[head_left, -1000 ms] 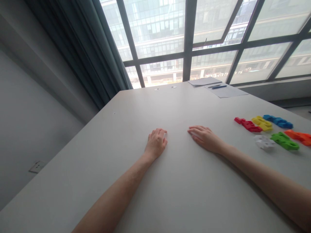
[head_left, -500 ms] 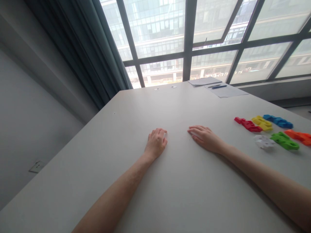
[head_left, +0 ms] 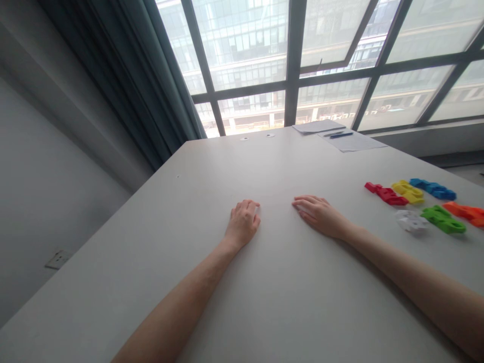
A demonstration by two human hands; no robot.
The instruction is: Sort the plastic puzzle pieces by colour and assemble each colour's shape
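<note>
My left hand (head_left: 244,221) rests palm down on the white table (head_left: 212,176), its fingers loosely bent and apart, holding nothing. To its right, across a gap of bare tabletop, my right hand (head_left: 317,214) lies on the surface with fingers stretched out, also holding nothing. Nearest to the right hand are groups of coloured plastic pieces: red pieces (head_left: 391,196), yellow pieces (head_left: 408,191) and white pieces (head_left: 412,221). Beyond these lie blue pieces (head_left: 433,189), green pieces (head_left: 443,219) and orange pieces (head_left: 465,213). Neither hand touches them.
At the far edge lie sheets of paper (head_left: 365,142) with a blue pen (head_left: 341,135) on them. Two white round covers (head_left: 269,135) sit near that edge. A dark curtain (head_left: 151,85) hangs at the left, and a wall socket (head_left: 57,259) is low on the wall.
</note>
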